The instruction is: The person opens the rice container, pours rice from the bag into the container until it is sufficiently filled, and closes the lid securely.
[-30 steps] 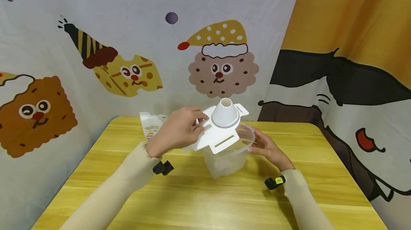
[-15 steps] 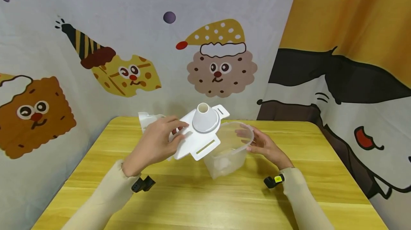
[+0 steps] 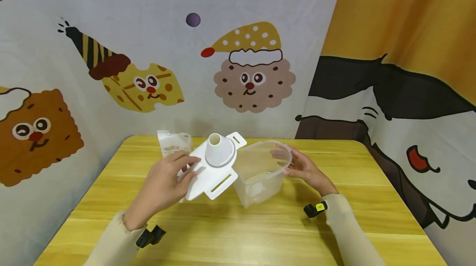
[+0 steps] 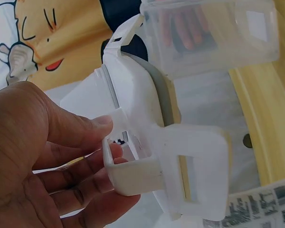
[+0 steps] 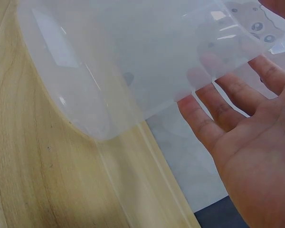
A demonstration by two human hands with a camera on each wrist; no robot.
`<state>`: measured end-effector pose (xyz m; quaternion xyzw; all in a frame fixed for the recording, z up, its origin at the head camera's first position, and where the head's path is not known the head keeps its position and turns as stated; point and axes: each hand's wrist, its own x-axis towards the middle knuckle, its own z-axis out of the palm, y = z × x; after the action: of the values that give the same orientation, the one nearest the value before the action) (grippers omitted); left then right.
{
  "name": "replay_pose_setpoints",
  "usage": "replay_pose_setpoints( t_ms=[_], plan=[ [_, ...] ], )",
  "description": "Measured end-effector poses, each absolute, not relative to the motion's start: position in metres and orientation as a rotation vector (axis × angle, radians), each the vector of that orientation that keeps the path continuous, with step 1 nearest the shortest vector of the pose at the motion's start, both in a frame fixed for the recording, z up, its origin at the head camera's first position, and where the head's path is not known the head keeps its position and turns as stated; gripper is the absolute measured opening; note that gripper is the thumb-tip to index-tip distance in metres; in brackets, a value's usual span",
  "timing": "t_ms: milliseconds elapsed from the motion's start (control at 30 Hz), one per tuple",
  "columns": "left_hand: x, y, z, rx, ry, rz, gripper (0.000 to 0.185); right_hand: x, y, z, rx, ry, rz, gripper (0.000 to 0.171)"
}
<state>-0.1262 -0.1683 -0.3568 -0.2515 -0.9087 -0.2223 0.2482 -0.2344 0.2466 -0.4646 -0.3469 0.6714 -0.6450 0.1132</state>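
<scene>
Fingers [image 4: 92, 164] of the left hand [image 3: 163, 185] are curled round one clip tab of the white lid [image 3: 213, 171], thumb on top, so the lid with its upright funnel spout hangs tilted just above the table [image 3: 260, 233], left of the clear container [image 3: 262, 173] and toward the far edge. Fingers of the right hand [image 3: 306, 171] lie fairly straight against the container's right wall near the rim; the right wrist view shows them pressed flat to the plastic rather than wrapped round it. The container stands open near the middle of the table, slightly tipped toward the lid. A printed pouch [image 3: 174, 145] sits behind the lid, close to the far left corner

My reading: the lid is off and being carried aside. Setting it down flat calls for a level wrist and a clear spot beside the pouch. Both forearms reach in from the near edge, the left bent inward, the right nearly straight
</scene>
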Motion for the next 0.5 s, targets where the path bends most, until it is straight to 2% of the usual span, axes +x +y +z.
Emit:
replay_pose_setpoints(
  t_ms=[500],
  plan=[
    [-0.111, -0.195, -0.386, -0.598, -2.508, -0.568, 0.029, -0.234, 0.247, -0.465, -1.002, 1.969, -1.888, 0.078]
  ],
)
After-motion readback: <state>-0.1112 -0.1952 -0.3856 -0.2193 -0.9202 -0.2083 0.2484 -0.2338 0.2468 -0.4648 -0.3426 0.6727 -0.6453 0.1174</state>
